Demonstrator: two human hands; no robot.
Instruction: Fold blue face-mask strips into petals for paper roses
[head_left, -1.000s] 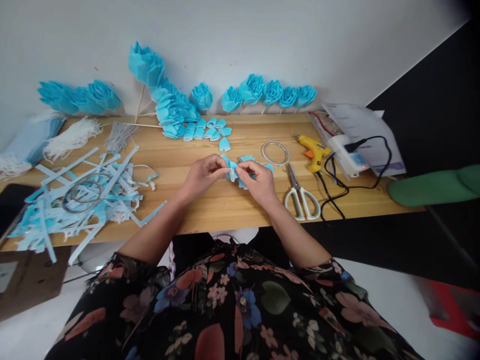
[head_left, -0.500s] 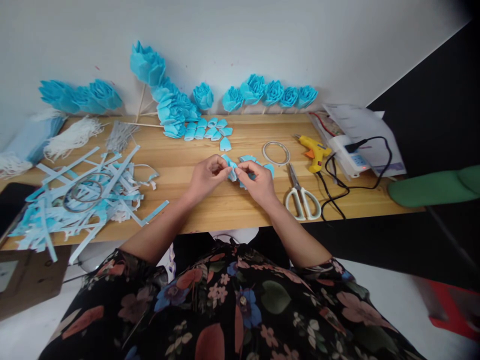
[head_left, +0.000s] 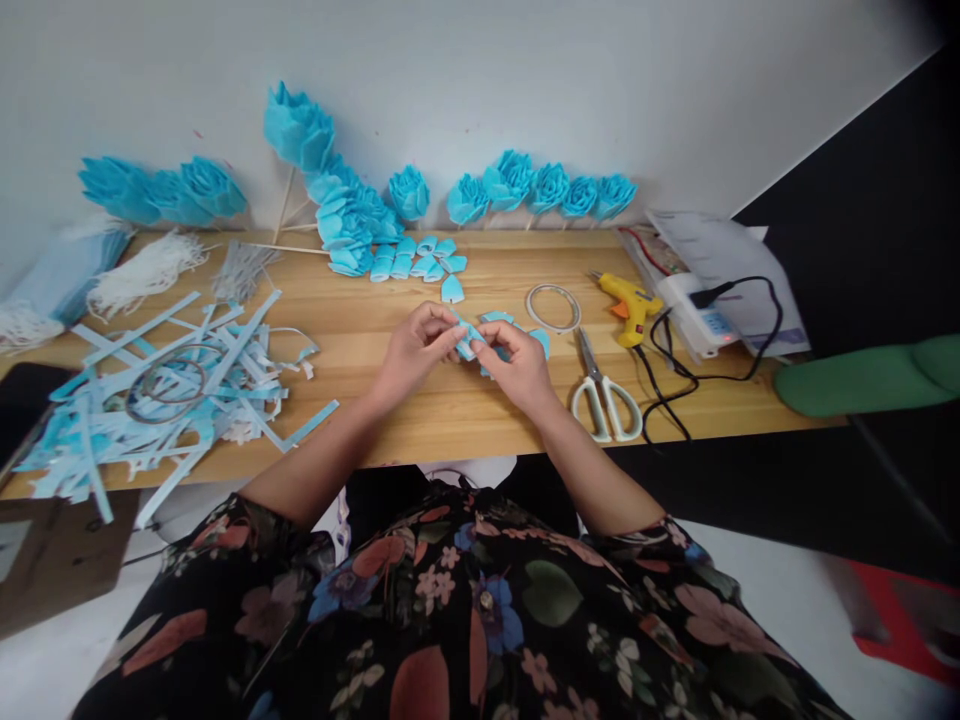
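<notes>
A small blue fabric petal (head_left: 468,340) is pinched between my two hands above the front middle of the table. My left hand (head_left: 424,348) grips its left side with thumb and fingers. On the other side, my right hand (head_left: 517,360) holds it the same way. Several flat blue petals (head_left: 538,340) lie partly hidden under and behind my right hand. Just beyond my fingers sits a single petal (head_left: 452,290). Farther back, curled petals (head_left: 403,262) are set out in short rows.
Blue flowers on sticks (head_left: 508,180) lean along the wall. Cut strips (head_left: 180,390) heap at left, near ear-loop cords (head_left: 150,272). To the right are a tape ring (head_left: 553,307), scissors (head_left: 600,395), a yellow glue gun (head_left: 630,303) and a power strip (head_left: 699,315) with a black cable.
Between my fingers the petal has turned and now lies flatter. Both hands stay in nearly the same place; the things on the table have not moved.
</notes>
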